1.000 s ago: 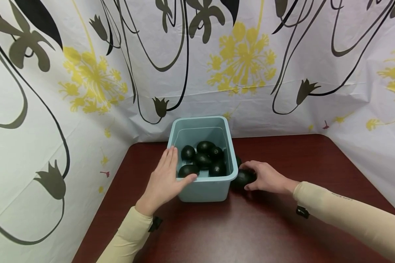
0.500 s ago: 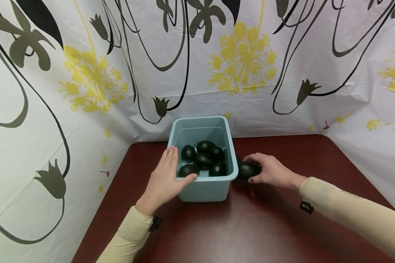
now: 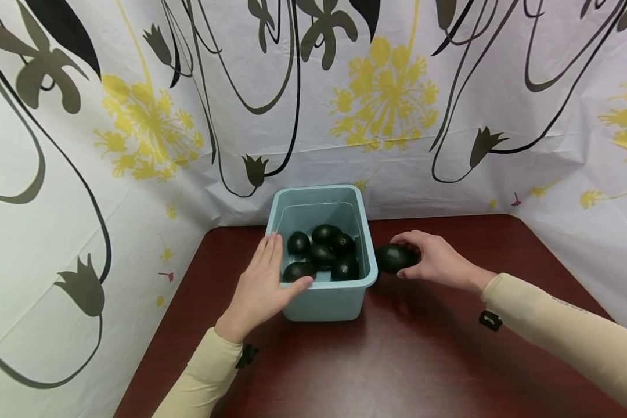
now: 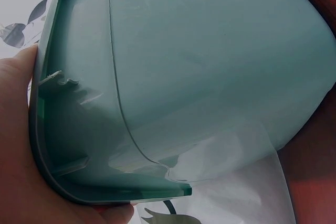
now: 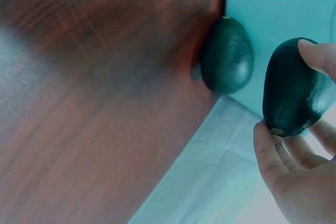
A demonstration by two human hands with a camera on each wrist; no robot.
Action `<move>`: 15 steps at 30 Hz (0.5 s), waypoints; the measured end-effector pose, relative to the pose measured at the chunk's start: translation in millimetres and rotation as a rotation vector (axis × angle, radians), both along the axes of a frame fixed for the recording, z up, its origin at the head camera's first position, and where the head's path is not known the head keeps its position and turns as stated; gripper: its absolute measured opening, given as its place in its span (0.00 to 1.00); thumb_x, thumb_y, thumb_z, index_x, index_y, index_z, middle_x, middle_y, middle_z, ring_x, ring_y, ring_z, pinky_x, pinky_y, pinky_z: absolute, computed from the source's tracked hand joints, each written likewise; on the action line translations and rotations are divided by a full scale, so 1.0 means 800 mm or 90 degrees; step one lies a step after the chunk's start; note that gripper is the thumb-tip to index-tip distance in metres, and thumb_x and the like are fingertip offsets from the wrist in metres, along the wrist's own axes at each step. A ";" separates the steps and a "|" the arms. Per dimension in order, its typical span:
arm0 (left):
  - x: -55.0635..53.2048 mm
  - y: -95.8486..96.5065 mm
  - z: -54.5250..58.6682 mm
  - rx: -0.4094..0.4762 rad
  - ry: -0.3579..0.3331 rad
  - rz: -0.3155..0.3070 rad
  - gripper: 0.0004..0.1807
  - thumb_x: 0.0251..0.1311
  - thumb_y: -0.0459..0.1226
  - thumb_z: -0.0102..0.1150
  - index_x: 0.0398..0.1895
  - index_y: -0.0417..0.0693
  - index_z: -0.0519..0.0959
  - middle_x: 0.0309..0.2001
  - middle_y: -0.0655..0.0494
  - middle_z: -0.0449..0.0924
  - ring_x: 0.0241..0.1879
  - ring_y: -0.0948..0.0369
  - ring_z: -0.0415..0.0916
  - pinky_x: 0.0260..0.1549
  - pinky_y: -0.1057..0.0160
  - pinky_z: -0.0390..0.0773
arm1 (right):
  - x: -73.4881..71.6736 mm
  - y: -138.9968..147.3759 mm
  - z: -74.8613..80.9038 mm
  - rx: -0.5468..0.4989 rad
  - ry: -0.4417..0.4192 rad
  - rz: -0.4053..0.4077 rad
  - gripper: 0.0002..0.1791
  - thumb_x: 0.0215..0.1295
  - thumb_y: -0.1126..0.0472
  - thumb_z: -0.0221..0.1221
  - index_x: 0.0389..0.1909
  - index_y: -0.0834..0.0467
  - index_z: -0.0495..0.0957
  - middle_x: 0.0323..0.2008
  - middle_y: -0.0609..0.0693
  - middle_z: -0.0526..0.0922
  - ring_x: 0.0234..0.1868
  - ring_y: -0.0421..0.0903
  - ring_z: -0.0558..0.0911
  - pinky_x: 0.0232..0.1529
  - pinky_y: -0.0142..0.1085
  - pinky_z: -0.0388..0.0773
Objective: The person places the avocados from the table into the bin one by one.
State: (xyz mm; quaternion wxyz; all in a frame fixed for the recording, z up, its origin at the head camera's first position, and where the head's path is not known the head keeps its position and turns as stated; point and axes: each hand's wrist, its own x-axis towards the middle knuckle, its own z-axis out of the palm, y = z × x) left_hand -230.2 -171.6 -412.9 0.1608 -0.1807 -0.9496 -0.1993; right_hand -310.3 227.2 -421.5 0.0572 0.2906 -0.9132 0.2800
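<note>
Beside the right wall of a light blue plastic bin (image 3: 324, 303), my right hand (image 3: 441, 261) grips a dark green avocado (image 3: 395, 258) between thumb and fingers. The right wrist view shows this avocado (image 5: 291, 90) held off the table, with the fingertips at its lower end. Another avocado (image 5: 227, 56) lies on the table against the bin wall there; the held one hides it in the head view. My left hand (image 3: 261, 290) rests on the bin's front left corner, fingers straight along the rim and thumb on the front edge. Several avocados (image 3: 321, 255) lie inside the bin.
The bin stands on a dark red-brown wooden table (image 3: 423, 360), near its back edge. A white curtain (image 3: 313, 133) with yellow and grey flowers hangs behind and along both sides of the table.
My right hand has moved up and slightly right in the head view, carrying the avocado with it. The left hand and the bin have stayed where they were.
</note>
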 end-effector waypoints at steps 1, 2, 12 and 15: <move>0.000 0.000 0.000 0.000 0.000 0.000 0.61 0.58 0.76 0.44 0.80 0.40 0.49 0.80 0.45 0.44 0.79 0.50 0.40 0.65 0.44 0.65 | 0.000 0.000 0.002 -0.003 -0.001 0.000 0.36 0.46 0.54 0.80 0.58 0.44 0.76 0.47 0.38 0.79 0.44 0.39 0.78 0.46 0.42 0.77; 0.000 0.000 0.000 0.000 0.000 -0.001 0.61 0.58 0.76 0.44 0.80 0.40 0.49 0.80 0.45 0.45 0.79 0.50 0.40 0.65 0.45 0.65 | 0.000 0.001 0.005 -0.006 -0.002 -0.001 0.36 0.46 0.54 0.80 0.58 0.44 0.76 0.46 0.38 0.79 0.44 0.39 0.78 0.45 0.42 0.77; 0.001 0.000 0.000 0.001 -0.003 -0.001 0.61 0.59 0.76 0.43 0.80 0.39 0.49 0.80 0.48 0.43 0.79 0.51 0.39 0.67 0.46 0.62 | -0.004 0.002 0.025 -0.025 -0.005 -0.031 0.36 0.45 0.55 0.80 0.58 0.40 0.76 0.46 0.39 0.80 0.45 0.38 0.78 0.45 0.42 0.77; 0.001 0.001 0.000 0.000 0.000 -0.002 0.61 0.59 0.76 0.43 0.80 0.39 0.49 0.80 0.46 0.44 0.79 0.50 0.40 0.67 0.46 0.63 | -0.004 0.002 0.031 -0.029 0.003 -0.040 0.36 0.45 0.55 0.80 0.57 0.40 0.76 0.45 0.39 0.80 0.44 0.39 0.78 0.45 0.42 0.77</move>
